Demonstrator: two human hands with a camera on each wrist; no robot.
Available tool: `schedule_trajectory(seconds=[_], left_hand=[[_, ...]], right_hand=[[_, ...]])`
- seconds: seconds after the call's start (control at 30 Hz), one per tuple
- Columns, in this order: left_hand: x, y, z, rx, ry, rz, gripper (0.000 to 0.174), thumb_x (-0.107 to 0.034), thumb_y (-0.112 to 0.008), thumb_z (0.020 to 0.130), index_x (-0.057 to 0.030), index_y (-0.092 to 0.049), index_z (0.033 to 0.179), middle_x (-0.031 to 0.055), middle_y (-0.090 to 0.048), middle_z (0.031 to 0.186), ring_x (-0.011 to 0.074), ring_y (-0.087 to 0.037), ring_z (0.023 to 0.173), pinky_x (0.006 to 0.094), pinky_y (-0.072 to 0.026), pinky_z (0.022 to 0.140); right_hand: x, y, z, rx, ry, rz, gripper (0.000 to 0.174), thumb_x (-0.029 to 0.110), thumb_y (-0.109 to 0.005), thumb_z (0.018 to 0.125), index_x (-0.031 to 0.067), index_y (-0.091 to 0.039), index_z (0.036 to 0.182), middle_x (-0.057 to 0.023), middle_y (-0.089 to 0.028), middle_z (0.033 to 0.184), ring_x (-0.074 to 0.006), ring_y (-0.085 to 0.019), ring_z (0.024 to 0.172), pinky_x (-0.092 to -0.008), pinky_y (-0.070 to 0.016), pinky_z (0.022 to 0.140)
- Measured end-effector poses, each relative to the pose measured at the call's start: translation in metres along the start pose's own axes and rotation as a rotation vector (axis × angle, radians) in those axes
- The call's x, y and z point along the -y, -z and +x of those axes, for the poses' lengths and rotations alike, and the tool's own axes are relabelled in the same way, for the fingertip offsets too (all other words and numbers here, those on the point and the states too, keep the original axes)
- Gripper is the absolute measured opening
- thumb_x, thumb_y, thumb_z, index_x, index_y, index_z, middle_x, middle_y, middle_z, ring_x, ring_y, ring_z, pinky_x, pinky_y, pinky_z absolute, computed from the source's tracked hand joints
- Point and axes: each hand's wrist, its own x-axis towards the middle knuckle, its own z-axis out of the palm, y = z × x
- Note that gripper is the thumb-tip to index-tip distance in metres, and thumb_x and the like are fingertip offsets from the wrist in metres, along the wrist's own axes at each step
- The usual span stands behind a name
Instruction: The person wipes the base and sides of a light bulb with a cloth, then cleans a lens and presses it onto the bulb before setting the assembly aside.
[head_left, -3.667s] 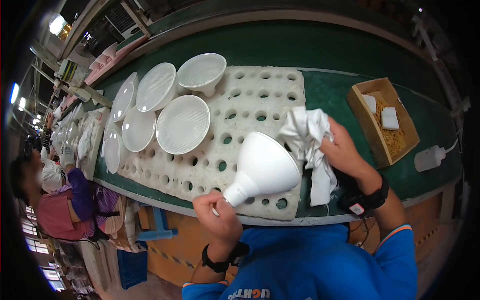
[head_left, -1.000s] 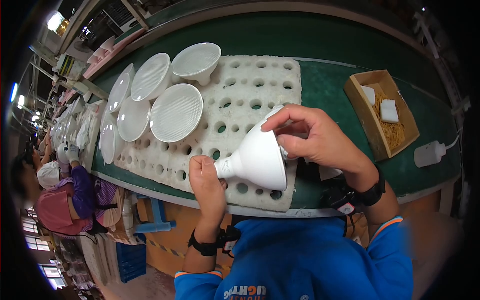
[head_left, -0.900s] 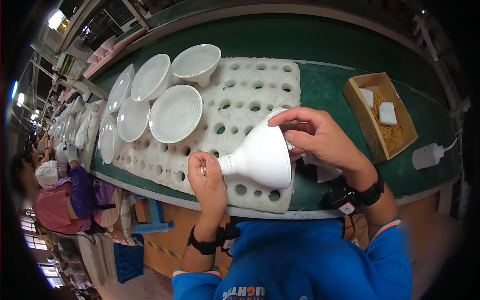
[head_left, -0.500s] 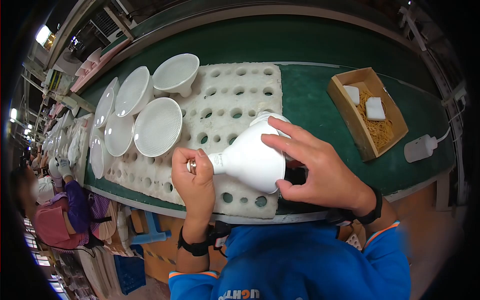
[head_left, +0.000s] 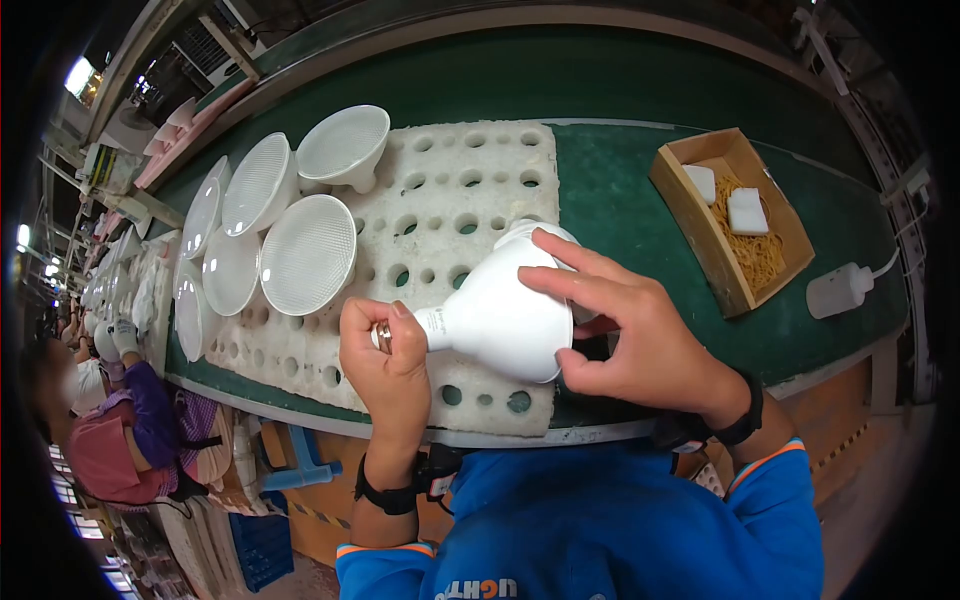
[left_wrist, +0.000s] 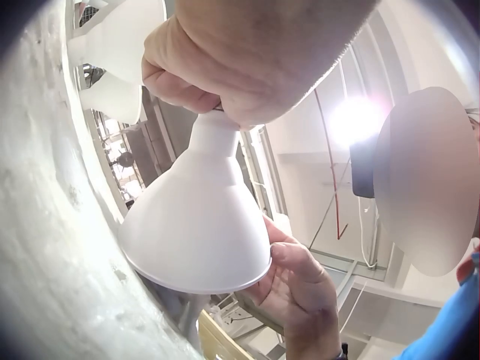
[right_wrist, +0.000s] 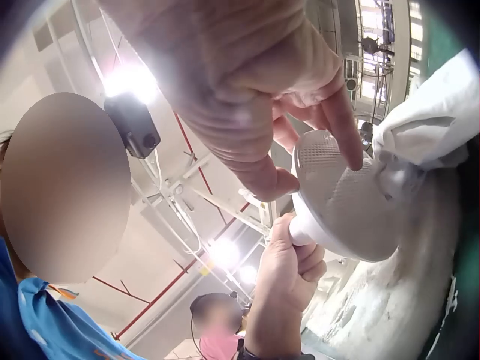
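Observation:
A white cone-shaped lamp (head_left: 505, 315) lies sideways above the foam board. My left hand (head_left: 385, 350) grips its narrow base end, fingers curled round it, also visible in the left wrist view (left_wrist: 232, 52). At the wide end, my right hand (head_left: 650, 335) holds the rim, thumb at the near edge and fingers over the upper side. The right wrist view shows the lamp's textured face (right_wrist: 345, 187) between that hand's thumb and fingers. A crumpled white cloth (right_wrist: 435, 120) is against the lamp's far side; whether the fingers touch it, I cannot tell.
Several lamps (head_left: 308, 255) stand face up on the left of the holed foam board (head_left: 430, 215). Right of it on the green bench are a cardboard box (head_left: 735, 275) with rubber bands and white blocks, and a squeeze bottle (head_left: 840, 292). Another person (head_left: 110, 440) is at far left.
The right hand, which held the bunched cloth in the earliest frame, has come to the lamp's rim and spread round it. The left hand has kept its grip on the base.

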Motion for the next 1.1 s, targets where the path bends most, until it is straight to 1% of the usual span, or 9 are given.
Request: schedule_trajectory(seconds=[0.5, 0.6, 0.77, 0.8, 0.87, 0.9, 1.0, 1.03, 1.1], left_hand=[[0.001, 0.001, -0.001, -0.013, -0.021, 0.008, 0.019, -0.014, -0.056, 0.088, -0.0036, -0.045, 0.076, -0.0015, -0.043, 0.067, 0.0049, -0.035, 0.061, 0.0229, -0.0313, 0.053], [0.001, 0.002, -0.001, -0.002, 0.0, -0.015, 0.019, -0.014, -0.056, 0.089, -0.0037, -0.045, 0.076, -0.0015, -0.044, 0.068, 0.0047, -0.035, 0.061, 0.0228, -0.0317, 0.053], [0.004, 0.004, -0.002, 0.007, 0.07, -0.092, 0.019, -0.014, -0.055, 0.089, -0.0035, -0.045, 0.077, -0.0007, -0.047, 0.069, 0.0048, -0.037, 0.062, 0.0224, -0.0337, 0.055], [0.005, 0.007, -0.001, 0.012, 0.092, -0.09, 0.019, -0.014, -0.055, 0.089, -0.0035, -0.045, 0.077, -0.0005, -0.047, 0.07, 0.005, -0.037, 0.062, 0.0225, -0.0343, 0.056], [0.012, 0.01, 0.001, 0.018, 0.117, -0.127, 0.019, -0.015, -0.054, 0.09, -0.0033, -0.045, 0.078, -0.0004, -0.047, 0.07, 0.0053, -0.038, 0.064, 0.0228, -0.0351, 0.057], [0.016, 0.011, 0.002, 0.018, 0.13, -0.146, 0.018, -0.015, -0.053, 0.09, -0.0032, -0.045, 0.078, -0.0003, -0.047, 0.07, 0.0055, -0.038, 0.064, 0.023, -0.0355, 0.058], [0.02, 0.015, 0.009, 0.01, 0.137, -0.139, 0.019, -0.015, -0.052, 0.09, -0.003, -0.046, 0.078, 0.0, -0.047, 0.071, 0.006, -0.039, 0.066, 0.0234, -0.0362, 0.06], [0.025, 0.018, 0.013, 0.01, 0.135, -0.12, 0.018, -0.015, -0.052, 0.09, -0.0029, -0.046, 0.078, 0.0005, -0.048, 0.072, 0.006, -0.039, 0.065, 0.0231, -0.0364, 0.059], [0.023, 0.019, 0.02, 0.002, 0.133, -0.109, 0.018, -0.015, -0.052, 0.09, -0.0028, -0.046, 0.078, 0.0005, -0.049, 0.072, 0.0059, -0.039, 0.065, 0.0229, -0.0364, 0.058]], right_hand=[[-0.006, 0.004, 0.002, 0.047, -0.153, 0.222, 0.048, 0.004, -0.064, 0.072, 0.007, -0.062, 0.12, -0.02, -0.046, 0.138, -0.0177, -0.065, 0.093, -0.0239, -0.0546, 0.071], [-0.004, -0.002, -0.002, 0.005, -0.029, 0.11, 0.048, 0.003, -0.064, 0.072, 0.0061, -0.062, 0.12, -0.0199, -0.046, 0.138, -0.0157, -0.065, 0.089, -0.024, -0.0541, 0.072], [-0.015, 0.002, 0.006, -0.014, -0.028, 0.112, 0.043, 0.0, -0.057, 0.077, 0.0025, -0.06, 0.12, -0.0186, -0.058, 0.125, -0.0089, -0.062, 0.084, -0.0213, -0.0509, 0.071], [-0.02, 0.003, 0.008, -0.018, -0.203, 0.382, 0.043, -0.001, -0.053, 0.079, 0.0011, -0.057, 0.122, -0.0177, -0.061, 0.119, -0.0102, -0.064, 0.087, -0.0207, -0.0497, 0.074], [-0.036, 0.009, 0.014, -0.105, -0.139, 0.427, 0.046, 0.0, -0.053, 0.08, 0.001, -0.054, 0.126, -0.0179, -0.062, 0.116, -0.0176, -0.065, 0.093, -0.0247, -0.0506, 0.079], [-0.044, 0.02, 0.017, -0.048, -0.059, 0.116, 0.051, 0.003, -0.056, 0.08, 0.0032, -0.049, 0.131, -0.0197, -0.058, 0.122, -0.0264, -0.058, 0.112, -0.0325, -0.0475, 0.091], [-0.053, 0.028, 0.009, 0.176, -0.04, -0.548, 0.057, 0.004, -0.06, 0.079, 0.0045, -0.045, 0.134, -0.0197, -0.052, 0.13, -0.0315, -0.045, 0.127, -0.0386, -0.0382, 0.103], [-0.057, 0.023, 0.004, 0.244, -0.143, -0.433, 0.065, 0.002, -0.062, 0.074, 0.0079, -0.043, 0.136, -0.0182, -0.049, 0.133, -0.0338, -0.04, 0.127, -0.0385, -0.0338, 0.106], [-0.072, 0.021, 0.004, 0.236, -0.078, -0.339, 0.07, 0.0, -0.064, 0.069, 0.0097, -0.044, 0.136, -0.0181, -0.052, 0.13, -0.0338, -0.046, 0.121, -0.0396, -0.0366, 0.103]])
